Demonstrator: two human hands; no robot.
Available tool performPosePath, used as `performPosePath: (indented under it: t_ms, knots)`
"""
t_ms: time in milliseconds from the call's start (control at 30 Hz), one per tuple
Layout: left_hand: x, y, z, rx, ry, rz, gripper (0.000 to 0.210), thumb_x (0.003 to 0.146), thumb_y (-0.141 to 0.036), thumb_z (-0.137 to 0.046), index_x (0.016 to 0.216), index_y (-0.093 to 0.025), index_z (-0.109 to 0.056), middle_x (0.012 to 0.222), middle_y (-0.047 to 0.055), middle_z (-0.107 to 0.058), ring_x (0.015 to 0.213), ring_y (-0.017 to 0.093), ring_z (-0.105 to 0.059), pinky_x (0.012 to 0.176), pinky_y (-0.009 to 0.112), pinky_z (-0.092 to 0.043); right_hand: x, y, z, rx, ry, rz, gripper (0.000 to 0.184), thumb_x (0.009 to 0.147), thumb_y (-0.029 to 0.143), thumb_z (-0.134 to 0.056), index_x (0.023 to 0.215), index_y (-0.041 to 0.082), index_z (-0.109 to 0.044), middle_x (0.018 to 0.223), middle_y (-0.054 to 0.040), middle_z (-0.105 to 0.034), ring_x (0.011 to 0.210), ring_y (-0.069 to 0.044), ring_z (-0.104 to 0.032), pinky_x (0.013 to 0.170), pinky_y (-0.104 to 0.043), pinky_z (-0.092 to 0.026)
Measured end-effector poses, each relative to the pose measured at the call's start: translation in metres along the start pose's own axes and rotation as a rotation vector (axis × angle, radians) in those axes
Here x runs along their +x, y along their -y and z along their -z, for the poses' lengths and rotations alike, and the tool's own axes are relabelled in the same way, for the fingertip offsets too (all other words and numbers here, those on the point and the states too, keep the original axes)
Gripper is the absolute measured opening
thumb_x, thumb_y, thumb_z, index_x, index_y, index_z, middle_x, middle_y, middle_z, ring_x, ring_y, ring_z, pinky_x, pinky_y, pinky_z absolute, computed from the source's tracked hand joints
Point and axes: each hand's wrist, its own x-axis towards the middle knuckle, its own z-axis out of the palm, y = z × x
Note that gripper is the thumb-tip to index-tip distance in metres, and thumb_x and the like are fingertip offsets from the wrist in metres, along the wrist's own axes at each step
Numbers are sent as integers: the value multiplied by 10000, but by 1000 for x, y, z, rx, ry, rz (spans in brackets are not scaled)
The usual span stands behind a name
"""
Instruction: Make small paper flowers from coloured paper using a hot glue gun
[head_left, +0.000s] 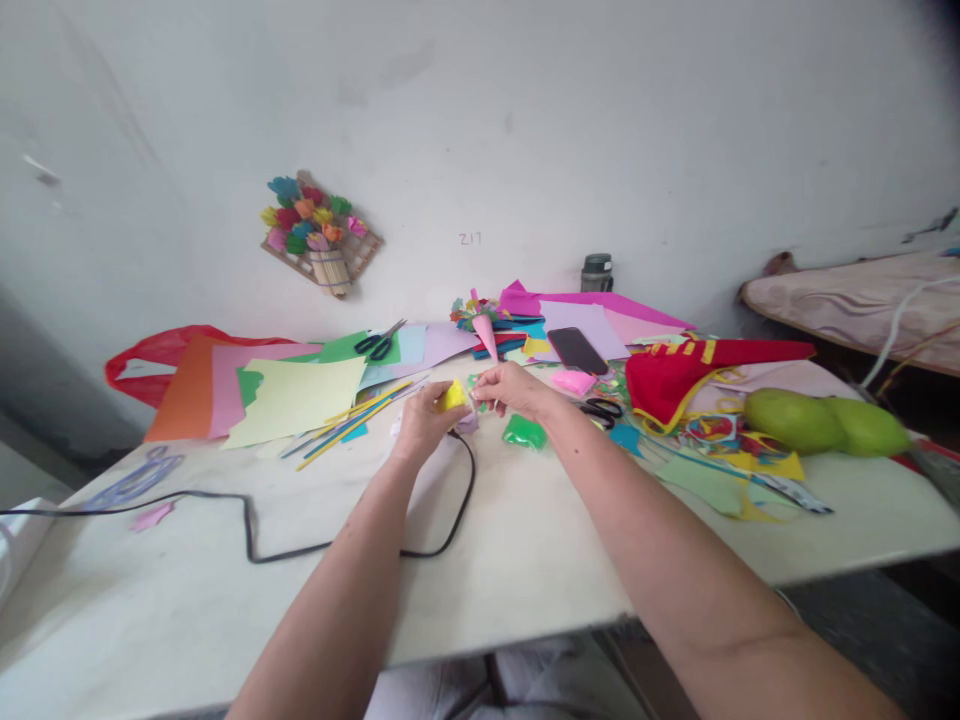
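My left hand (421, 415) is closed around a small bright yellow packet (453, 396), which looks like soft clay in a clear wrapper. Just to its right, my right hand (504, 388) is in a pinch, fingertips together; whatever they hold is too small to make out. Below the yellow packet lies a pale lilac thing (469, 422), partly hidden by my left hand. A green packet (524, 433) rests on the table close under my right wrist. A pink packet (574, 382) lies beyond it to the right.
Coloured paper sheets (300, 400), paper strips (352, 425) and scissors (380, 342) lie on the left. A black cable (300, 552) crosses the table (187, 620). On the right are a phone (577, 350), more scissors (602, 409), red cloth (667, 385) and a green gourd-shaped thing (825, 423).
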Motion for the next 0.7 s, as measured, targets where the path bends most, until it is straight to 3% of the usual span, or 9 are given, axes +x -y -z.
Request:
performPosePath:
  t_ms: [400,700]
  knots:
    - [-1,-6,4,129,13,-4,447,603,-413,-652,958,-142,-627,819,38,-626,740,162,-539,693,269,-399,4,1,-5,-355,-131,10,68,622,109,-566,557,115,-586,423,5,-533,378,-77,-466,356,-171,-332]
    - [-1,-4,6,51,35,17,444,588,-443,-648,932,-162,-644,748,7,-605,700,136,-516,659,244,-387,3,-11,7,119,99,-90,53,652,150,-628,670,109,-599,519,4,-583,441,-61,-492,355,-154,-327]
